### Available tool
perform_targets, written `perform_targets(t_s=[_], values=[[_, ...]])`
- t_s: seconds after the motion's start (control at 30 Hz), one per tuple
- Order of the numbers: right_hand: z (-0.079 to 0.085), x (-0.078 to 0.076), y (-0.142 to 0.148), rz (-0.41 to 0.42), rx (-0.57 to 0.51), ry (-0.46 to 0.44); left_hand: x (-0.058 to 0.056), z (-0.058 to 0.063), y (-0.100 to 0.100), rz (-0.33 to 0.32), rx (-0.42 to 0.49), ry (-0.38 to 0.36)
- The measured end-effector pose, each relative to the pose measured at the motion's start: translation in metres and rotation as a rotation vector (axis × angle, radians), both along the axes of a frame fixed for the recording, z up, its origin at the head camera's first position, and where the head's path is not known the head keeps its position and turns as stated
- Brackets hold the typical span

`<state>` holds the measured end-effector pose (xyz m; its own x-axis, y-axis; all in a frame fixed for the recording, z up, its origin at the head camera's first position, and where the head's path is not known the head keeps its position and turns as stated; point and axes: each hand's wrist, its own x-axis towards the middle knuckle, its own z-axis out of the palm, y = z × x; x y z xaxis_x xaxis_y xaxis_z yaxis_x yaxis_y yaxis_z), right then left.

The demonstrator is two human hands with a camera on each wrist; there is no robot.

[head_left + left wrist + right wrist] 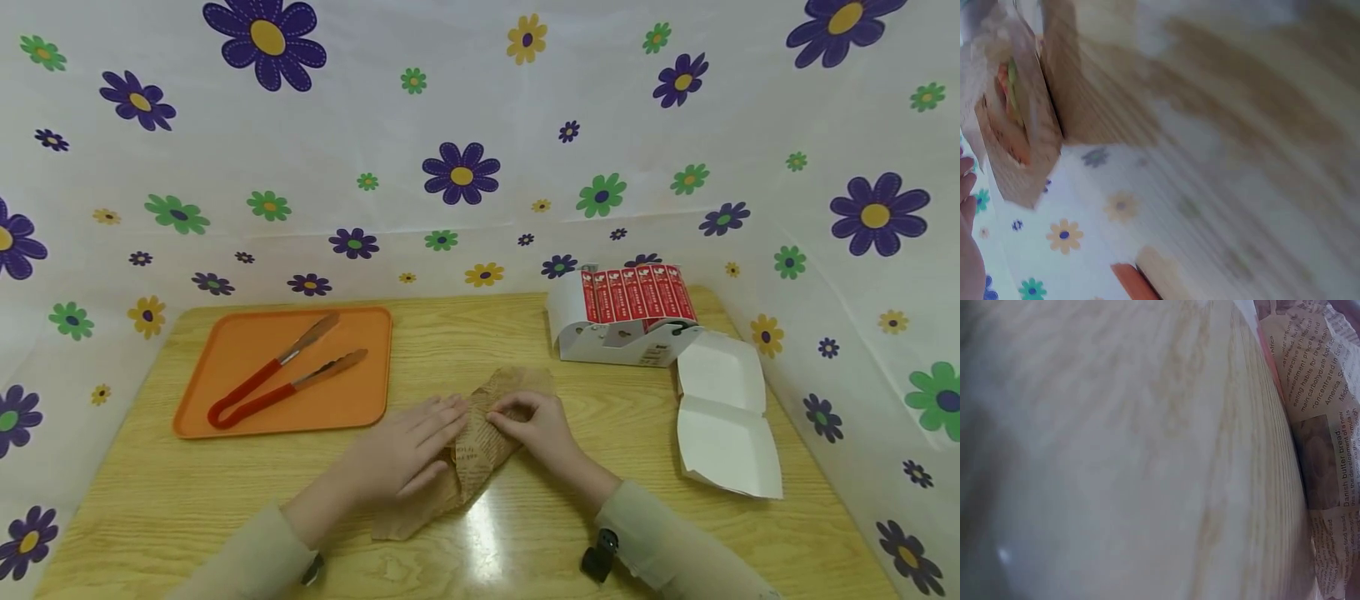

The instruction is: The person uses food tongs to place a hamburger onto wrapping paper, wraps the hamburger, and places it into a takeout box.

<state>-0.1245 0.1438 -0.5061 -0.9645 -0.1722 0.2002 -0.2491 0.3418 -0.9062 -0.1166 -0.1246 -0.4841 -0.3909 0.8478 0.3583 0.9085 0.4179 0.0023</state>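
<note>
Brown printed wrapping paper [474, 454] lies folded in a slanting bundle at the front middle of the table. In the left wrist view a filled sandwich [1013, 119], with something green and red inside, shows within the paper. My left hand [397, 450] rests with extended fingers along the bundle's left side; some of its fingers [967, 187] show at that view's left edge. My right hand [542, 429] pinches the paper between thumb and index finger on the right side. The right wrist view shows the paper's printed side [1329, 444], but not that hand's grip.
At the left lies an orange tray [375, 367] with red-handled tongs [258, 392] on it. A white holder [600, 343] with several red packets [637, 293] stands at the back right. Near the right edge an unfolded white box [727, 417] lies with its lid up.
</note>
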Motion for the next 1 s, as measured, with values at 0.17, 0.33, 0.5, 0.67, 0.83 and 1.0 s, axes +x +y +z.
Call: perform_targets(t_s=[0.17, 0.33, 0.5, 0.67, 0.83, 1.0], values=[[0.000, -0.003, 0.001, 0.018, 0.012, -0.014, 0.006, -0.001, 0.003, -0.043, -0.157, -0.048], [0.001, -0.005, 0.002, 0.037, 0.006, -0.068, 0.005, -0.006, 0.004, -0.028, -0.221, -0.088], [0.001, -0.007, 0.003, 0.035, 0.014, -0.094, 0.005, -0.008, 0.004, -0.032, -0.250, -0.110], [0.002, -0.006, 0.003, -0.022, -0.050, -0.140, 0.004, -0.009, 0.004, -0.065, -0.220, -0.106], [0.002, -0.005, 0.003, -0.099, -0.094, -0.173, 0.002, -0.010, 0.004, -0.087, -0.203, -0.096], [0.004, -0.006, 0.001, -0.126, -0.056, -0.142, 0.002, -0.009, 0.006, -0.068, -0.230, -0.071]])
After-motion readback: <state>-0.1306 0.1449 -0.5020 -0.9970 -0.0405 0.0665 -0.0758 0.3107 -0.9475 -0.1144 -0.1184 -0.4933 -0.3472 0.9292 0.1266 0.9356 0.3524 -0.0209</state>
